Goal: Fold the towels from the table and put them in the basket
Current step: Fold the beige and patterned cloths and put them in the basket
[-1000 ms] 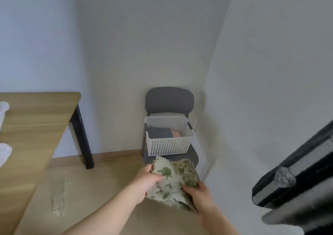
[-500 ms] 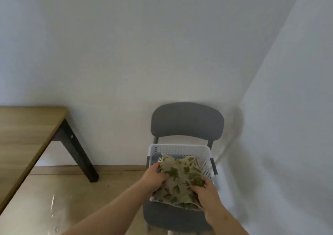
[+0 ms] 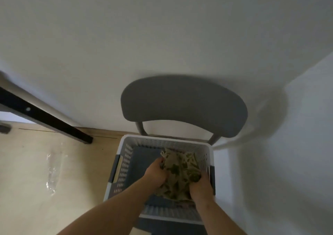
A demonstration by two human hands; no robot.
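Observation:
A folded beige towel with green leaf print [image 3: 177, 173] sits inside the white perforated basket [image 3: 124, 164], toward its right side. My left hand [image 3: 155, 176] grips the towel's left edge and my right hand [image 3: 200, 188] grips its right edge, both down inside the basket. A folded dark grey towel [image 3: 142, 158] lies on the basket's left side, under and beside the printed one. Part of a pinkish towel shows below my right wrist.
The basket rests on the seat of a grey chair [image 3: 183, 105] set in the corner of two white walls. A black table leg [image 3: 45, 119] slants down at the left. A clear plastic wrapper [image 3: 51, 173] lies on the light wood floor.
I have stepped up to the chair and lowered the leaf-print towel from above the basket's rim down into it. The table top has left the view.

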